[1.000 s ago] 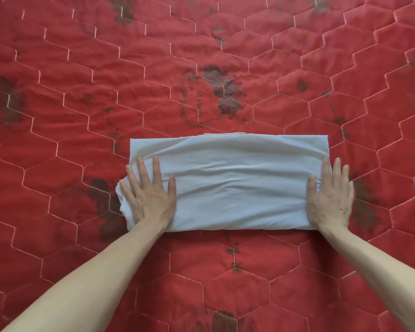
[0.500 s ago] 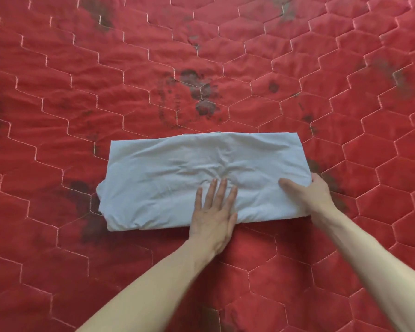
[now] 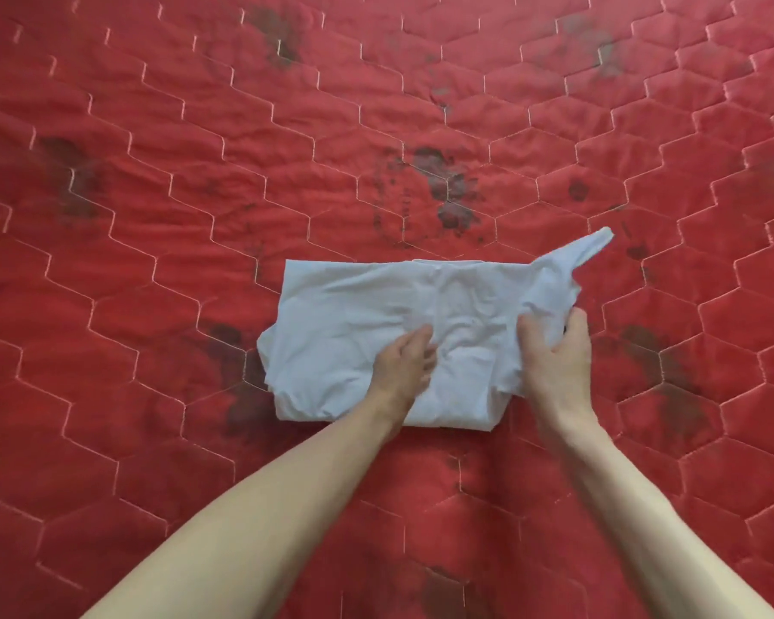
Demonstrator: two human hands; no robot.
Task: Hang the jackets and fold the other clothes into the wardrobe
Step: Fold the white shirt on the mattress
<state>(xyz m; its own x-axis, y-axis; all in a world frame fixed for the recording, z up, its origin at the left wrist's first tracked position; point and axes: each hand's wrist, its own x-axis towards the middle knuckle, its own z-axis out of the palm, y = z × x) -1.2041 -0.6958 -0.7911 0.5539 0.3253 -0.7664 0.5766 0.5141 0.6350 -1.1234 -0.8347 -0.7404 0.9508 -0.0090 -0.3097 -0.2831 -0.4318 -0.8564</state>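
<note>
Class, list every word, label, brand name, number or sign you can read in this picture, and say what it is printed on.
None: no readable text on the white garment or the red quilted cover. The cover's dark smudges are not legible as writing.

Under the right hand, gripping the lifted end of the pale blue folded cotton garment, the fingertips vanish into the cloth. The left hand is smeared, its fingers hard to separate. Both forearms run off the bottom edge. The red hexagon-quilted bedcover continues past every edge.
</note>
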